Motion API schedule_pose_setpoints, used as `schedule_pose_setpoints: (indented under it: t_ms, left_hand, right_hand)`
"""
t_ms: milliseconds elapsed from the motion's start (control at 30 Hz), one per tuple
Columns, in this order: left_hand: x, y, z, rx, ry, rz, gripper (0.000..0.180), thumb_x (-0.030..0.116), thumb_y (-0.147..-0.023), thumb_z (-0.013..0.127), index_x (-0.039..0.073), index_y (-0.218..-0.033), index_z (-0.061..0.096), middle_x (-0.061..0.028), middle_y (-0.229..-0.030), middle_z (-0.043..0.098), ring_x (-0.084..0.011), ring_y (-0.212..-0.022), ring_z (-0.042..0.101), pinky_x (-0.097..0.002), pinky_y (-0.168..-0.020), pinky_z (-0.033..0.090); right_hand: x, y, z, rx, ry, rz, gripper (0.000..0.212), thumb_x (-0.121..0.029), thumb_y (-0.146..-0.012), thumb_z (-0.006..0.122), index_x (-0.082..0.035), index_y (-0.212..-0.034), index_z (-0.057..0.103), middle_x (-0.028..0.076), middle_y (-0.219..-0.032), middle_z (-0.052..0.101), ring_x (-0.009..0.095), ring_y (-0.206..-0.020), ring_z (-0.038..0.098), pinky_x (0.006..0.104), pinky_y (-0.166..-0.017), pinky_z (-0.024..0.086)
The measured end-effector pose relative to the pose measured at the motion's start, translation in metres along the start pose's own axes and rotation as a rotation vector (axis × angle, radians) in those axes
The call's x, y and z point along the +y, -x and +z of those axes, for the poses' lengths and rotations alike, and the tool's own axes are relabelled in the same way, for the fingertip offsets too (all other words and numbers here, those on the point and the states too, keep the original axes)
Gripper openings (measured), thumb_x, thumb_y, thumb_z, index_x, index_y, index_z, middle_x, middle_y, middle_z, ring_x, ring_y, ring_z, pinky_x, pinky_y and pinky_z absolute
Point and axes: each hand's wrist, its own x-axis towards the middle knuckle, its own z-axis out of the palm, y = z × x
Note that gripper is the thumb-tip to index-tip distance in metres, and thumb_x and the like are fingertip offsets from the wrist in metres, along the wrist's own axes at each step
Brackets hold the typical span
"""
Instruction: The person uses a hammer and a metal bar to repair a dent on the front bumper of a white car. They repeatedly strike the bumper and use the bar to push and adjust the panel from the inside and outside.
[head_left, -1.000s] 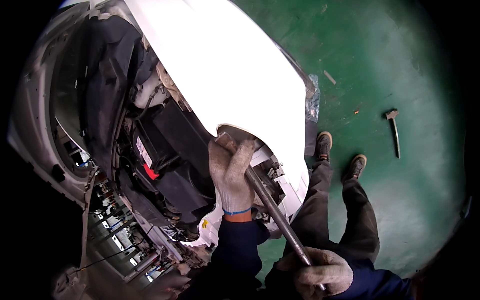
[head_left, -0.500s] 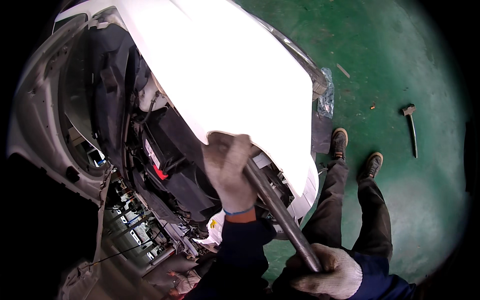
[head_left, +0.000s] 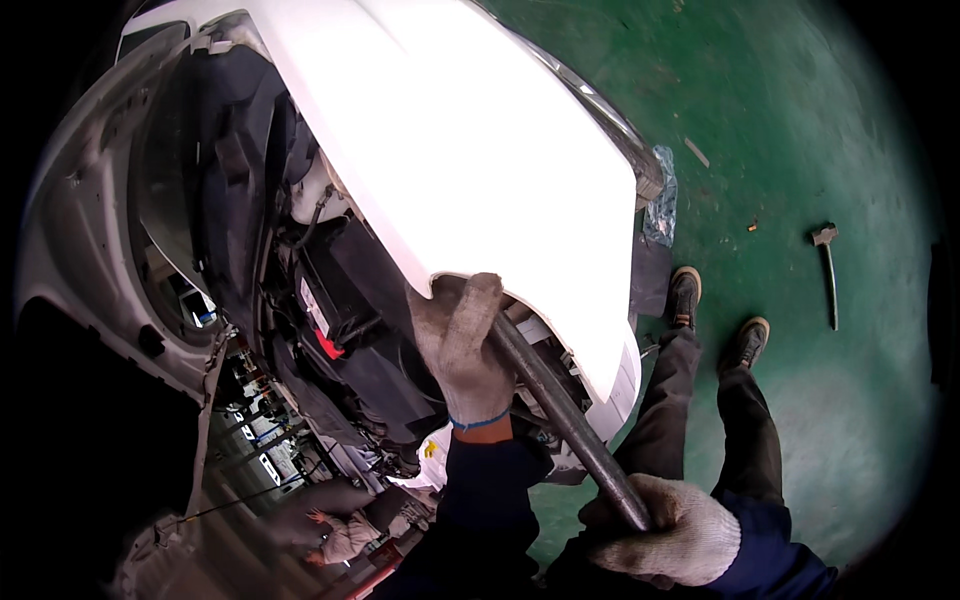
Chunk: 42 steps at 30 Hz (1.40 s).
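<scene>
A steel pipe (head_left: pixel 560 410) is gripped by both gloved hands, fingers closed: left hand (head_left: pixel 462 345) under the white fender (head_left: pixel 480 150) (edge touched), right hand (head_left: pixel 665 530) at its lower end.

left hand (head_left: pixel 462 345) high on bar (head_left: pixel 560 410) under panel (head_left: pixel 480 160) | right hand (head_left: pixel 665 530) low | hammer (head_left: pixel 828 272), probably, on floor (head_left: pixel 860 400) right

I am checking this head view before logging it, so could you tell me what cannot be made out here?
- Far end of the metal bar: hidden behind the left hand and the white car panel.
- Engine bay parts: dark, too shadowed.
- Right hand fingertips: wrapped under the bar.
- Tool on the floor: too small to identify.
</scene>
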Motion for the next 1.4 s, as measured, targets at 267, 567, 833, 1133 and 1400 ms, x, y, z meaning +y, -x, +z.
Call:
schedule_pose_setpoints:
  t_ms: [267,567,833,1133,1400]
  left_hand:
    - [-0.006,0.004,0.006,0.028,-0.104,-0.022,0.023,0.013,-0.089,0.074,0.0,-0.098,0.058,-0.0074,-0.084,0.059,-0.0157,-0.076,0.059,-0.0308,-0.071,0.05]
    - [-0.001,-0.007,0.008,0.061,-0.072,0.006,0.048,0.006,-0.084,0.078,-0.008,-0.121,0.05,-0.0131,-0.097,0.064,-0.0177,-0.086,0.063,-0.0313,-0.082,0.051]
    - [-0.006,0.0,0.01,0.092,-0.167,0.006,0.034,0.022,-0.083,0.082,-0.005,-0.084,0.06,-0.0104,-0.079,0.06,-0.0168,-0.072,0.056,-0.0322,-0.069,0.046]
    - [-0.009,-0.019,0.011,0.061,0.001,0.062,0.058,0.013,-0.083,0.082,-0.008,-0.128,0.052,-0.0125,-0.102,0.064,-0.0182,-0.086,0.062,-0.0342,-0.083,0.053]
    - [-0.002,0.002,0.006,0.085,-0.033,-0.132,0.042,0.004,-0.081,0.083,-0.008,-0.113,0.058,-0.012,-0.087,0.066,-0.0169,-0.076,0.065,-0.0273,-0.069,0.054]
  right_hand:
    - [0.006,0.006,-0.005,0.059,0.098,-0.069,0.042,-0.007,-0.091,0.078,0.0,-0.127,0.058,0.003,-0.084,0.065,0.008,-0.06,0.057,0.0221,-0.052,0.044]
    - [0.015,-0.007,0.001,0.021,0.121,-0.187,0.04,-0.01,-0.093,0.075,0.003,-0.126,0.056,0.004,-0.078,0.063,0.008,-0.052,0.054,0.0213,-0.047,0.041]
    - [0.02,-0.008,0.005,0.032,0.07,-0.197,0.035,-0.012,-0.095,0.073,0.004,-0.122,0.057,0.004,-0.077,0.062,0.008,-0.052,0.054,0.0217,-0.046,0.042]
    - [0.006,-0.013,0.023,0.12,0.09,-0.221,0.032,-0.016,-0.097,0.073,0.001,-0.12,0.058,0.001,-0.076,0.061,0.007,-0.05,0.051,0.0215,-0.044,0.04]
    - [0.033,-0.009,0.039,0.212,0.104,-0.289,0.023,-0.006,-0.089,0.076,-0.003,-0.107,0.062,0.0,-0.085,0.064,0.006,-0.066,0.055,0.0225,-0.059,0.044]
